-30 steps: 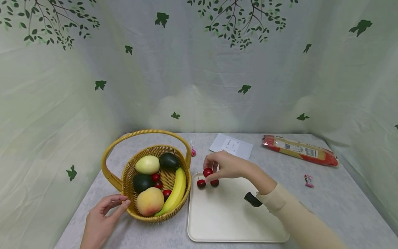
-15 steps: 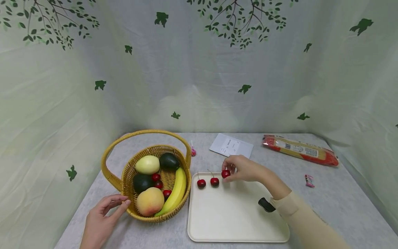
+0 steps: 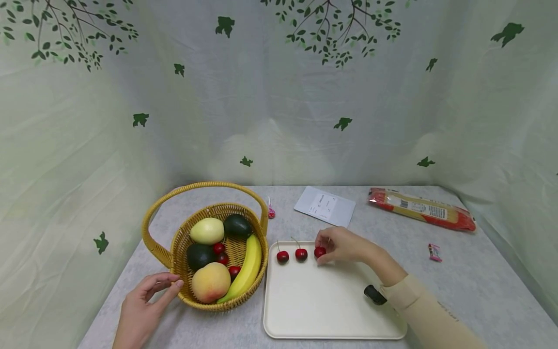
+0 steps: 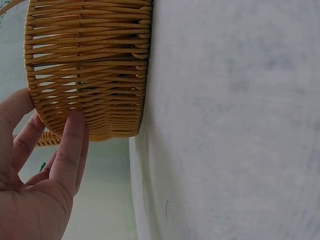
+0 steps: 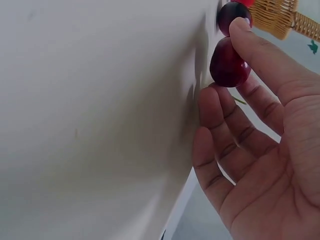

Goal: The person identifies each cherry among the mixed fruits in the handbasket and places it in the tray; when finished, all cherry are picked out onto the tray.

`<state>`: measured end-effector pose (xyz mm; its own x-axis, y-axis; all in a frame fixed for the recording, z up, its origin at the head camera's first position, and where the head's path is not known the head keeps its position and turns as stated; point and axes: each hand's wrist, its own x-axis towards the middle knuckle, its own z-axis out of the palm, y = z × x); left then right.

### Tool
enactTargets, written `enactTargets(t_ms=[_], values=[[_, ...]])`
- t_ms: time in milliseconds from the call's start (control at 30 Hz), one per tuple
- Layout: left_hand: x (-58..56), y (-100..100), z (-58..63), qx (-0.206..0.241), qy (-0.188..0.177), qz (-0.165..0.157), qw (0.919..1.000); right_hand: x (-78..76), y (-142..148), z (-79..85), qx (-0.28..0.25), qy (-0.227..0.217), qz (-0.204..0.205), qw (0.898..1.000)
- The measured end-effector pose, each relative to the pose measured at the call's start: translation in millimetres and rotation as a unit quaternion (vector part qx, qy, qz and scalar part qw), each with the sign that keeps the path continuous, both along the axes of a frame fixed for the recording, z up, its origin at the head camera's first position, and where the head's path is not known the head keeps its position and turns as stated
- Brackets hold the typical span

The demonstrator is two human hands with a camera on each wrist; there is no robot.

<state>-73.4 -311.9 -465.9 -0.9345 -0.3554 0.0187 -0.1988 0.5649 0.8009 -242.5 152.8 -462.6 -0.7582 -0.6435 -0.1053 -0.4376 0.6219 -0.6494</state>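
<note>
We marked the right hand [image 3: 346, 246] over the far part of the tray [image 3: 335, 310], fingers clamped on a cherry [image 3: 320, 252], thumb on 1 side of it. The cherry sat at the fingertips, on the hand's left side, close to the tray's far edge. Whether it touched the tray surface, we couldn't tell.

The relation that counted, in our judgement: this cherry's place along the tray's far edge. 2 loose cherries, the left cherry [image 3: 282, 257] and the middle cherry [image 3: 301, 255], lay on the tray towards its far left corner, and the held fruit was roughly in line with them, to their right and apart from them. It looked near round, so we noted no useful long axis. A thin green stem [image 5: 239, 100] showed by the fingers in the right wrist view.

The right hand was clearly the nearer, with its forearm crossing the tray's right side. The left hand [image 3: 146, 303] was well apart from the tray, off its left side and past the basket [image 3: 200, 306], which stood just left of the tray. Its fingers were fairly straight, a little apart, touching the basket near the rim.
</note>
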Motion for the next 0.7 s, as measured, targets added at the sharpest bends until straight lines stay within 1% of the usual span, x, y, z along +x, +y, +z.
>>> enactTargets(t_ms=[67,200,400,700], values=[[-0.4,-0.3,0.0,0.001,-0.001,-0.001,1.0000,0.1,-0.4,-1.0,0.005,0.000,-0.002,1.000],[-1.0,-0.5,0.0,-0.012,-0.006,0.000,0.9999,-0.1,-1.6,-1.1,0.012,0.001,-0.005,1.000],[-0.4,-0.3,0.7,-0.028,-0.019,0.012,0.9994,-0.9,-3.5,-1.5,0.019,0.004,-0.003,1.000],[-0.4,0.8,-0.1,-0.029,-0.005,0.009,0.9995,-0.9,-2.9,-3.4,0.021,-0.002,-0.011,1.000]])
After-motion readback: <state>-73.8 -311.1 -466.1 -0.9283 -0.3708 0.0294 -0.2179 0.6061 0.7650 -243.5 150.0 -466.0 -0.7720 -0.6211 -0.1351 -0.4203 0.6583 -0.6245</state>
